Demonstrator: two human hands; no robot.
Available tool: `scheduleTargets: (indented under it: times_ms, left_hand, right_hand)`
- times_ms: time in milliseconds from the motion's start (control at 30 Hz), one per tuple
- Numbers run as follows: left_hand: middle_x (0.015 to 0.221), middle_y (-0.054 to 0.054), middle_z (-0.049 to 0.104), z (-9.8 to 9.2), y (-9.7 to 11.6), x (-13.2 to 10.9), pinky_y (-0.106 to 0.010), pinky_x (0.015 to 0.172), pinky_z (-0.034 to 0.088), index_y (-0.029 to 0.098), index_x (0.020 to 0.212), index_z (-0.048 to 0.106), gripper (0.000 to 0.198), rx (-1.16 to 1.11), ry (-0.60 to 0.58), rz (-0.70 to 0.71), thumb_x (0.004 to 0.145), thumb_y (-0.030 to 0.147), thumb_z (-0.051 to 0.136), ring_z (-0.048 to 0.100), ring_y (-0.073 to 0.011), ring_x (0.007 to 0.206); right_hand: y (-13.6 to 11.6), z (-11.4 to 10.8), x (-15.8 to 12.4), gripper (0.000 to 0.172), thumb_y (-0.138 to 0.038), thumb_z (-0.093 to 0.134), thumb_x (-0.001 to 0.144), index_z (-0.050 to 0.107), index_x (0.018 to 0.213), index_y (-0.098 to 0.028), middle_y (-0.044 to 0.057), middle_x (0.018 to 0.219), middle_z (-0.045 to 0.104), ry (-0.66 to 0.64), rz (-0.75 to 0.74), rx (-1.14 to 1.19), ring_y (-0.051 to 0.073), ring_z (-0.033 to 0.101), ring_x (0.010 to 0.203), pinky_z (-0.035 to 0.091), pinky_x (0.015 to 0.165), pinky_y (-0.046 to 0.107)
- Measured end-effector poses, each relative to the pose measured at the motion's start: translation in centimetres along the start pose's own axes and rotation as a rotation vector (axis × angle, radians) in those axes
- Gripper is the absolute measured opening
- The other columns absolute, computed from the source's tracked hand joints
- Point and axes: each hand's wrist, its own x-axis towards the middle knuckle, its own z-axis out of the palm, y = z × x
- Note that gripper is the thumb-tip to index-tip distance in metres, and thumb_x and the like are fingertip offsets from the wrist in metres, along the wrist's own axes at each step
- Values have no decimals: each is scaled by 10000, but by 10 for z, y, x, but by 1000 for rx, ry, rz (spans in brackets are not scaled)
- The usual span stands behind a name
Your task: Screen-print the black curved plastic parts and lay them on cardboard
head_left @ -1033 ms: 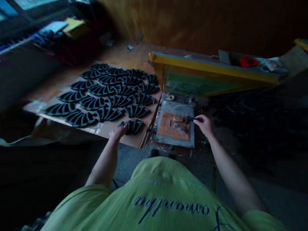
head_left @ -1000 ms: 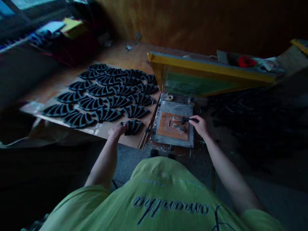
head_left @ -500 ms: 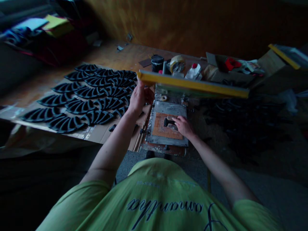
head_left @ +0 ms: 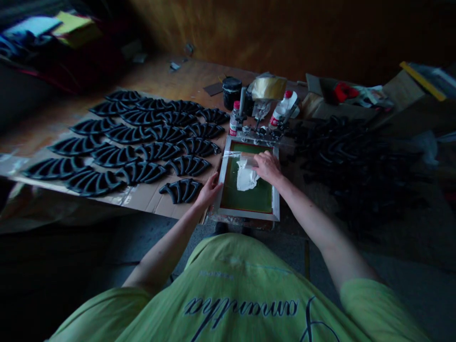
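A silk-screen frame (head_left: 245, 216) lies flat on the press base, with green mesh (head_left: 245, 199) and a smear of white ink (head_left: 245, 175) on it. My right hand (head_left: 268, 167) is shut on a pale squeegee (head_left: 237, 155) near the top of the mesh, beside the ink. My left hand (head_left: 210, 190) grips the frame's left edge. Just left of that hand, a black ribbed fan-shaped piece (head_left: 181, 190) lies on the cardboard (head_left: 149, 205). Several similar pieces (head_left: 142, 149) stand in rows beyond it. The plate under the screen is hidden.
Behind the press, hinge clamps hold the frame, among a black jar (head_left: 232, 92), white bottles (head_left: 283, 110) and a gold-coloured packet (head_left: 269, 88). A dark heap of black pieces (head_left: 342, 156) lies to the right. A wooden table (head_left: 178, 78) carries the cardboard and rows.
The yellow-edged frame has swung down flat over the orange plate. White ink now shows on the mesh. My left hand has moved down to the frame's edge, and my right hand has moved onto the screen.
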Motion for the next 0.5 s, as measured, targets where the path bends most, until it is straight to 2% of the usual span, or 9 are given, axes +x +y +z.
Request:
scheduleTargets:
  times_ms: [67, 167, 267, 333, 400, 500]
  left_hand:
    - [819, -18, 718, -1, -2, 3, -251, 628, 531, 212, 1409, 534, 692, 21, -16, -28, 767, 380, 731, 649, -159, 663]
    - [835, -21, 722, -3, -2, 4, -246, 629, 530, 212, 1379, 562, 668, 38, -18, -54, 759, 386, 741, 654, -158, 675]
    - [854, -28, 727, -3, -3, 3, -248, 639, 534, 210, 1370, 568, 664, 38, -16, -59, 758, 403, 741, 663, -163, 697]
    - [870, -36, 730, -3, -2, 3, -252, 643, 538, 208, 1365, 571, 653, 39, -21, -52, 766, 415, 731, 672, -171, 717]
    - [869, -38, 729, -2, -1, 3, -246, 634, 533, 207, 1360, 574, 639, 38, -24, -48, 775, 419, 719, 675, -172, 720]
    - [847, -33, 721, -1, 0, 2, -222, 595, 508, 203, 1356, 570, 635, 10, -22, -53, 777, 418, 717, 664, -158, 689]
  right_hand:
    - [-9, 7, -17, 95, -203, 636, 863, 673, 927, -144, 125, 966, 669, -78, -66, -39, 275, 566, 1006, 435, 901, 400]
    - [-9, 8, -45, 178, -72, 545, 841, 686, 922, -145, 102, 929, 687, -129, -259, -58, 241, 577, 962, 417, 846, 344]
    - [-2, -1, -54, 223, -41, 579, 778, 698, 912, -175, 63, 902, 696, -211, -429, -22, 220, 587, 934, 404, 801, 311]
    - [1, -6, -49, 118, -118, 643, 784, 700, 856, -191, 49, 863, 697, -229, -415, 5, 217, 595, 891, 404, 775, 306]
    - [0, -5, -44, 54, -179, 657, 811, 701, 841, -189, 59, 866, 701, -162, -321, 7, 222, 597, 879, 408, 775, 313]
    - [-7, 6, -52, 174, -107, 573, 845, 709, 938, -162, 96, 953, 711, -61, -244, 3, 233, 599, 943, 422, 820, 331]
